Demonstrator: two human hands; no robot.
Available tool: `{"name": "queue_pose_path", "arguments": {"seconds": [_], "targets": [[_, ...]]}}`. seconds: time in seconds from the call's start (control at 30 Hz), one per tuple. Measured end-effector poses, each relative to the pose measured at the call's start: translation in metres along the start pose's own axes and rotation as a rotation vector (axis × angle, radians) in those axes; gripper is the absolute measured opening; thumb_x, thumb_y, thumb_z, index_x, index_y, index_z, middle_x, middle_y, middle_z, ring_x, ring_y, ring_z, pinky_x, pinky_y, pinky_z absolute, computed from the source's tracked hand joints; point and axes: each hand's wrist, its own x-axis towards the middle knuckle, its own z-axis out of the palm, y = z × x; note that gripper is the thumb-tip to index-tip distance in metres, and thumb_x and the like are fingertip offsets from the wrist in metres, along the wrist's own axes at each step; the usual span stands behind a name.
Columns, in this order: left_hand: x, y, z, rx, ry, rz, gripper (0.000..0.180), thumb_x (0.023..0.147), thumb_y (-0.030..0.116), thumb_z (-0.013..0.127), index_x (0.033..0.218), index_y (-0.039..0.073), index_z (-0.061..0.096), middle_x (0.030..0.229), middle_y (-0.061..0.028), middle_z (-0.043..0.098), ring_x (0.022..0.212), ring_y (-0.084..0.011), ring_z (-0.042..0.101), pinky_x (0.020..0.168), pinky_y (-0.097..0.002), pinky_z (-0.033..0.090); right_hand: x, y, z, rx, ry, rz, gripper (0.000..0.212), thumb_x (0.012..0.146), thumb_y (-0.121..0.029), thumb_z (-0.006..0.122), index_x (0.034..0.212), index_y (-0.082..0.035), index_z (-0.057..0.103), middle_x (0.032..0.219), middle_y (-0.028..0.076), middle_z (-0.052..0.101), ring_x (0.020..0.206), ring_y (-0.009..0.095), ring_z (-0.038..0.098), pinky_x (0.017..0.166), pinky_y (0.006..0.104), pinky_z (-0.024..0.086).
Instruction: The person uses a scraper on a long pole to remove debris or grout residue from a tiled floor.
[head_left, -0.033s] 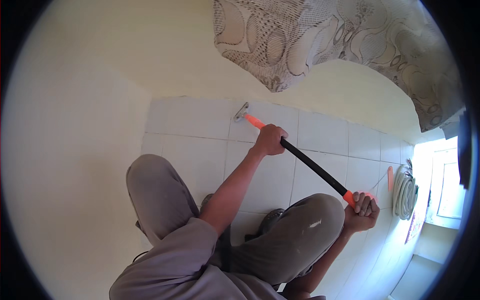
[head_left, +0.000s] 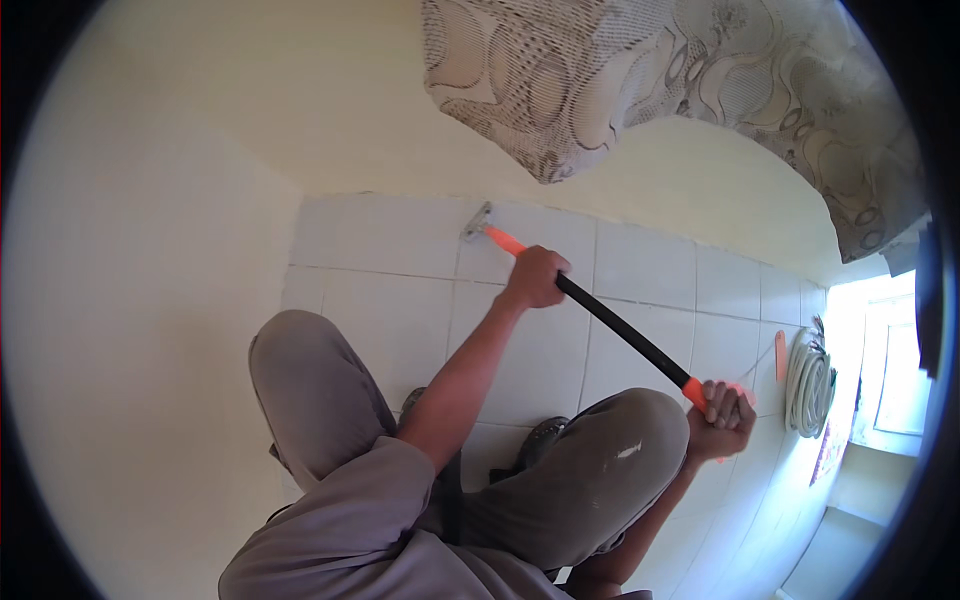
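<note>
A long-handled scraper (head_left: 625,335) with a black shaft and orange ends slants across the view over white floor tiles (head_left: 380,305). Its metal head (head_left: 479,222) rests against a tile near the foot of the far wall. My left hand (head_left: 537,277) is wrapped round the shaft close to the head, its knuckles hiding part of the orange collar. Lower and to the right, my right hand (head_left: 722,420) grips the orange butt end, fingers curled over it. Both my knees, in grey-brown trousers (head_left: 590,470), are bent beneath the tool.
A patterned curtain (head_left: 560,80) hangs at the top, bunched above the far wall (head_left: 370,130). A plain wall (head_left: 150,330) rises on the left. On the right lie a coil of pale cable (head_left: 810,385) and a flat orange-handled piece (head_left: 780,355), near a bright window (head_left: 897,370).
The scraper and both hands have shifted very slightly to the left and up. Both hands keep their hold.
</note>
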Motion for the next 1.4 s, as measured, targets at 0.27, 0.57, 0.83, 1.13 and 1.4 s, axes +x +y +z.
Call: {"name": "queue_pose_path", "arguments": {"seconds": [0.27,0.57,0.83,1.13,1.4], "targets": [[-0.008,0.025,0.013,-0.067,-0.030,-0.034,0.010,0.053,0.008,0.063,0.055,0.011,0.054,0.056,-0.0115,0.055,0.061,-0.0360,0.058,0.057,-0.0457,0.044,-0.012,-0.017,0.012,-0.096,0.089,-0.026,0.040,0.087,-0.009,0.047,0.056,-0.018,0.023,0.049,-0.002,0.022,0.045,0.010,0.025,0.055,0.0293,0.034],[-0.028,0.114,0.074,-0.303,-0.116,0.179,0.007,0.053,0.011,0.061,0.053,0.013,0.054,0.056,-0.0100,0.056,0.061,-0.0354,0.059,0.059,-0.0456,0.046,-0.052,-0.109,-0.045,-0.109,0.103,-0.182,0.042,0.090,-0.008,0.049,0.056,-0.019,0.026,0.047,-0.002,0.026,0.045,0.010,0.029,0.060,0.0288,0.037],[0.011,0.046,0.034,-0.130,-0.040,0.186,0.011,0.056,0.011,0.062,0.055,0.010,0.052,0.057,-0.0111,0.055,0.062,-0.0361,0.057,0.058,-0.0439,0.044,-0.030,-0.043,0.005,-0.105,0.096,-0.122,0.039,0.089,-0.011,0.045,0.056,-0.019,0.026,0.048,-0.002,0.024,0.044,0.011,0.030,0.061,0.0316,0.039],[0.005,0.195,0.078,-0.402,-0.164,0.466,0.036,0.071,0.019,0.069,0.051,0.008,0.041,0.051,-0.0118,0.047,0.055,-0.0360,0.053,0.054,-0.0439,0.042,-0.082,-0.175,-0.013,-0.171,0.077,-0.417,0.037,0.092,-0.009,0.042,0.058,-0.019,0.030,0.046,-0.003,0.028,0.042,0.009,0.029,0.055,0.0283,0.035],[0.057,0.214,0.096,-0.356,-0.332,0.507,0.017,0.053,0.011,0.061,0.050,0.008,0.044,0.052,-0.0132,0.050,0.060,-0.0381,0.054,0.060,-0.0464,0.045,-0.098,-0.150,0.009,-0.307,0.390,-0.503,0.035,0.093,-0.010,0.038,0.060,-0.016,0.029,0.050,-0.002,0.027,0.050,0.012,0.032,0.073,0.0359,0.045]]}}
